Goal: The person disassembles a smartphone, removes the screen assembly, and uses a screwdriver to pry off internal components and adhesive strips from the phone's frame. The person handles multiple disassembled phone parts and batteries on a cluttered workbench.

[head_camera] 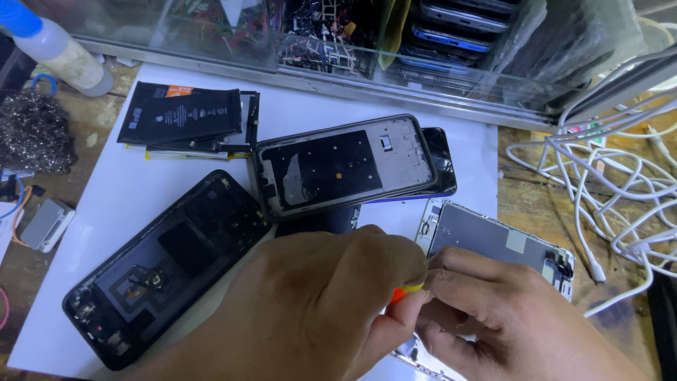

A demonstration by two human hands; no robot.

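Note:
My left hand (317, 303) and my right hand (508, 317) meet low in the view over an opened white phone (493, 243) with a grey metal plate. A small tool with an orange and yellow handle (403, 291) is pinched between the fingertips of both hands; its tip is hidden. My right hand also rests on the phone's lower part. On the white mat (106, 204) to the left lies a black phone rear housing (162, 264). Above my hands sits a phone mid-frame (345, 166) on top of another dark phone.
Black flat batteries (183, 116) lie stacked at the mat's far left. A glass-fronted case (395, 42) with phones and parts runs along the back. White cables (613, 183) tangle at the right. A white bottle with a blue cap (53, 46) lies at top left.

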